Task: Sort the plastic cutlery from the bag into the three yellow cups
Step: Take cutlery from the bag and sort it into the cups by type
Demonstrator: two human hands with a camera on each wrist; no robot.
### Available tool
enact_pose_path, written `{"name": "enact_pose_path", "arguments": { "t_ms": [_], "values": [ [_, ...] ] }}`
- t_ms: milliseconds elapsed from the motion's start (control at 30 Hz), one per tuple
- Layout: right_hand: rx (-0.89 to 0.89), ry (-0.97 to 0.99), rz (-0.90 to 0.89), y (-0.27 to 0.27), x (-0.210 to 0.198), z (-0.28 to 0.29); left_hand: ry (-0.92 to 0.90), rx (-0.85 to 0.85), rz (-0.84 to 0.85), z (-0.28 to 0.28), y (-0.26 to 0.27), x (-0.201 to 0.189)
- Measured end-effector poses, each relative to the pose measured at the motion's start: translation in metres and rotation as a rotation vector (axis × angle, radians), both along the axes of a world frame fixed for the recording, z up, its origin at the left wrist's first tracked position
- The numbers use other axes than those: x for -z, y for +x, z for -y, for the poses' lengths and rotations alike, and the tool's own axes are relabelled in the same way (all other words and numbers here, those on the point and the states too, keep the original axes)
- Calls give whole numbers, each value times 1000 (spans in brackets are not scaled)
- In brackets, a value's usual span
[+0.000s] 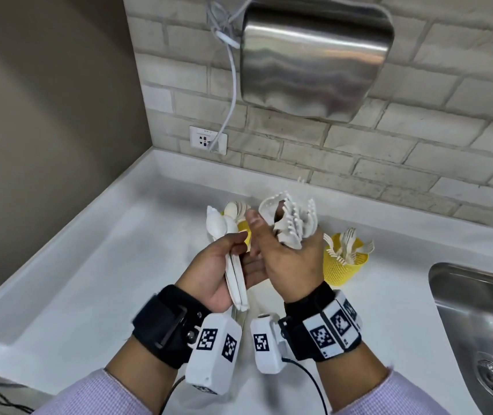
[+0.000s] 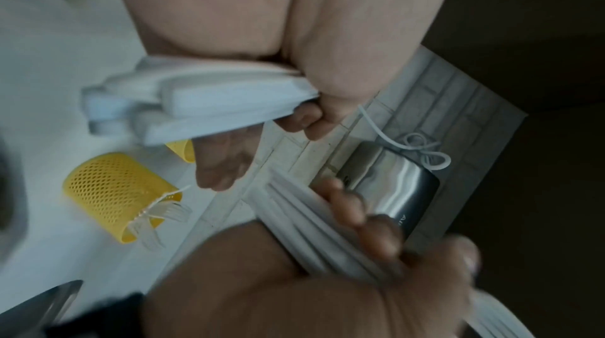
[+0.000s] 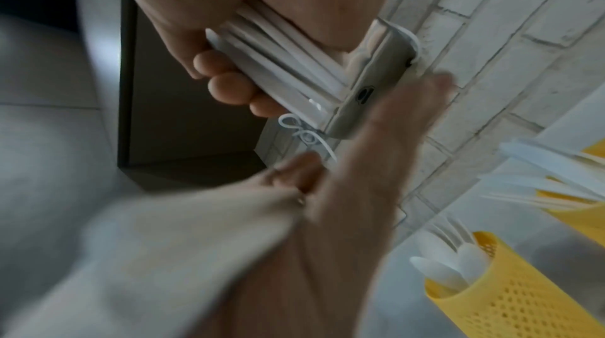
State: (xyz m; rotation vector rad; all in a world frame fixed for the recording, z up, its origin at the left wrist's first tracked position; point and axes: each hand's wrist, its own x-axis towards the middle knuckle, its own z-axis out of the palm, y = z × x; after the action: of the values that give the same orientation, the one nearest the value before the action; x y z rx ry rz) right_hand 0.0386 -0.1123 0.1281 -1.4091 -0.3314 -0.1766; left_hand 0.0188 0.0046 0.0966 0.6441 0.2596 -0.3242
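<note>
My left hand (image 1: pixel 234 253) grips a bundle of white plastic spoons (image 1: pixel 219 226) by the handles, bowls up, above the white counter (image 1: pixel 113 265). In the left wrist view those handles (image 2: pixel 229 102) stick out under the palm. Right beside it, my right hand (image 1: pixel 287 256) holds a fanned bundle of white forks (image 1: pixel 294 223), tines up. A yellow mesh cup with forks (image 1: pixel 344 265) stands to the right. A second yellow cup with spoons (image 1: pixel 243 227) sits half hidden behind my hands. The right wrist view shows the spoon cup (image 3: pixel 491 299) and a third cup with knives (image 3: pixel 586 216). No bag is visible.
A steel sink (image 1: pixel 479 310) is set into the counter at the right. On the brick wall behind hang a steel hand dryer (image 1: pixel 314 55) and a white cable (image 1: pixel 233 85) running to a socket (image 1: pixel 208 139). A side wall closes the left corner.
</note>
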Motion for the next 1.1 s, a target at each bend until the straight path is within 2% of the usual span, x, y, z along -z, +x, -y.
{"name": "enact_pose_path", "arguments": {
  "t_ms": [67,267,467,633,800,933,1100],
  "values": [
    [-18,34,23,0,-4,0,-22,16,1,-1,1,2],
    [5,-4,-106,5,9,-11,-30,14,47,-2,1,2],
    [116,38,-5,17,9,12,351,-99,81,-5,0,1],
    [72,297,-242,36,22,31,593,-188,116,-11,-5,-8],
    [57,304,-357,41,45,46,768,-178,180,-9,-4,-5],
    [201,246,-325,48,62,54,883,-118,203,-6,-5,-1],
    [437,166,-387,75,70,81,964,-108,232,-5,-7,-5]
  ]
}}
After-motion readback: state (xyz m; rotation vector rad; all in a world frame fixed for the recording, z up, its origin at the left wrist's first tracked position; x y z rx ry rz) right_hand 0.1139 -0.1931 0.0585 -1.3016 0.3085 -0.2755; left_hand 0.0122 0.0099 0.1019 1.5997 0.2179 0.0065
